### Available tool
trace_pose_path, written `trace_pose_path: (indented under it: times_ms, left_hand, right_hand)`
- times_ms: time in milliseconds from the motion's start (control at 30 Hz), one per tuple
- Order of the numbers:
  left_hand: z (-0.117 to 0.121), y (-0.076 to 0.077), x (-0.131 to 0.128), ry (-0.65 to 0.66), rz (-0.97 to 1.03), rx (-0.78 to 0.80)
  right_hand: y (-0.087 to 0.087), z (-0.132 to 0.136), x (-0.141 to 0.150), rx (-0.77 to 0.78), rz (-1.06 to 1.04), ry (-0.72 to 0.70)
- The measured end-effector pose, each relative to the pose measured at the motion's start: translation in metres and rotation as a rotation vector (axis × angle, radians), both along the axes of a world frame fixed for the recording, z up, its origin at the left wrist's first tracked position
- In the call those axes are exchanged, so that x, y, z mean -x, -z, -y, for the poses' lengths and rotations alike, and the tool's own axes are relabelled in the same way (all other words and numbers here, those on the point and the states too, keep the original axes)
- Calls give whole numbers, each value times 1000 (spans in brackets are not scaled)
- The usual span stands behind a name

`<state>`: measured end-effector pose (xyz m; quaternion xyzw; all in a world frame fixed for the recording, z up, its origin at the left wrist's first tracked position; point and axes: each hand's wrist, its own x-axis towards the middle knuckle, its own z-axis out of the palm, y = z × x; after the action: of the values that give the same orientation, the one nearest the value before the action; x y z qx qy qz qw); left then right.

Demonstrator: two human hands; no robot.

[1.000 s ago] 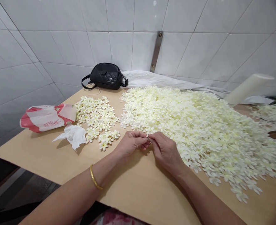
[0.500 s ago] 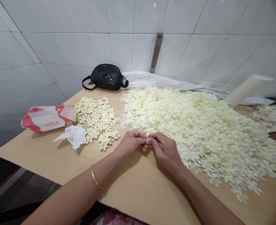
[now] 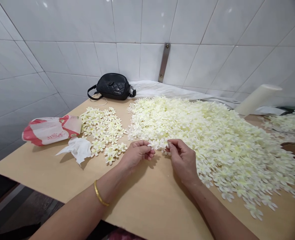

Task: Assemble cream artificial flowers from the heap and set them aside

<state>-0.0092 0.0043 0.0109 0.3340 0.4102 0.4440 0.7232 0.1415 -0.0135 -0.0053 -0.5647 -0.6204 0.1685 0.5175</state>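
Between finger and thumb, my left hand (image 3: 137, 153) pinches a white artificial flower (image 3: 154, 144) by its petal. My right hand (image 3: 184, 158), also closed in a pinch, grips another artificial flower (image 3: 164, 143) beside it. The two blossoms sit close together between my fingertips; whether they are joined I cannot tell. Just past my hands spreads a big heap of cream-white artificial flowers (image 3: 200, 130). To the left of my left hand lies a smaller group of yellow-centred flowers (image 3: 103, 128).
A red-and-white tissue pack (image 3: 52, 129) and a crumpled tissue (image 3: 77, 149) lie left on the wooden table (image 3: 147, 206). At the back stand a black bag (image 3: 113, 86), white cloth (image 3: 157, 88) along the tiled wall and a white roll (image 3: 257, 99) at the right.
My hands have drawn slightly apart, the right one moving rightward. Two flowers now show between them, where only a small white bit was visible before. The camera view has shifted slightly.
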Motion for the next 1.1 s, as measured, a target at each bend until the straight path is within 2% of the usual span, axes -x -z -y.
trace_pose_path:
  times_ms: [100, 233, 400, 533, 667, 833, 967, 1100]
  left_hand:
    - [-1, -2, 4, -20, -49, -38]
    - [-1, -13, 6, -44, -154, -125]
    - [-14, -52, -10, 17, -321, -358]
    - [-43, -76, -45, 143, -397, -387]
    - [-79, -76, -82, 211, -502, -328]
    - [-110, -66, -104, 165, -645, -305]
    - [-118, -66, -98, 44, -729, -393]
    - [-103, -71, -73, -62, -732, -507]
  right_hand:
    - [0, -2, -2, -63, 108, 27]
    - [3, 1, 3, -155, 351, -73]
    - [5, 4, 14, -207, 550, -116]
    - [7, 3, 18, -236, 622, -116]
    - [7, 4, 17, -261, 684, -123]
    - [6, 7, 15, -259, 699, -117]
    - [4, 5, 12, -242, 611, -102]
    - [-1, 3, 6, -294, 399, -59]
